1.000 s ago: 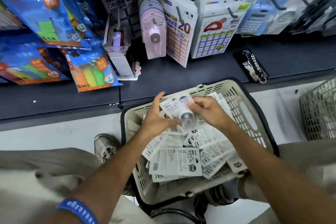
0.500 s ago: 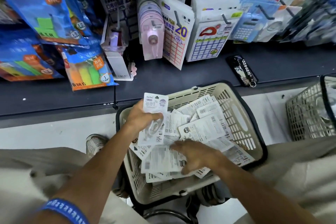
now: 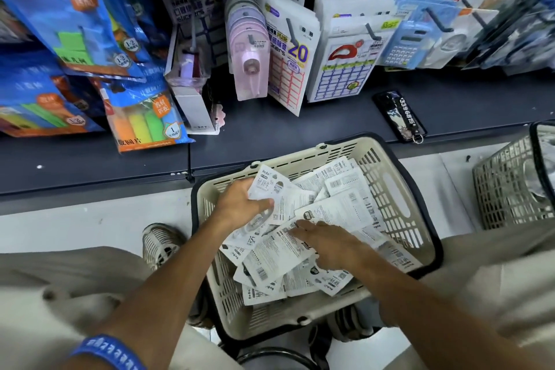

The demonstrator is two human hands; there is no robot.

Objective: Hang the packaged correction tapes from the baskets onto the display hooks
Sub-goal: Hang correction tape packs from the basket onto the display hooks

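Note:
A beige basket (image 3: 390, 189) with a black rim sits between my knees, filled with several white packaged correction tapes (image 3: 345, 210). My left hand (image 3: 240, 206) grips one white pack (image 3: 265, 186) at the basket's far left, thumb across its front. My right hand (image 3: 330, 245) lies on the pile nearer to me, its fingers stretched out to the left over a large pack (image 3: 276, 252). Above the shelf, a row of lilac correction tapes (image 3: 249, 66) hangs on a display hook (image 3: 251, 36).
A dark shelf ledge (image 3: 300, 126) runs behind the basket, with a black phone and key tag (image 3: 399, 114) lying on it. Sticker sheets (image 3: 288, 69), calculators (image 3: 405, 45) and blue bags (image 3: 75, 15) hang above. A second mesh basket (image 3: 510, 186) stands at the right.
My right hand let go of the pack that both hands held and dropped onto the pile. My left hand kept the pack and lowered it toward the basket.

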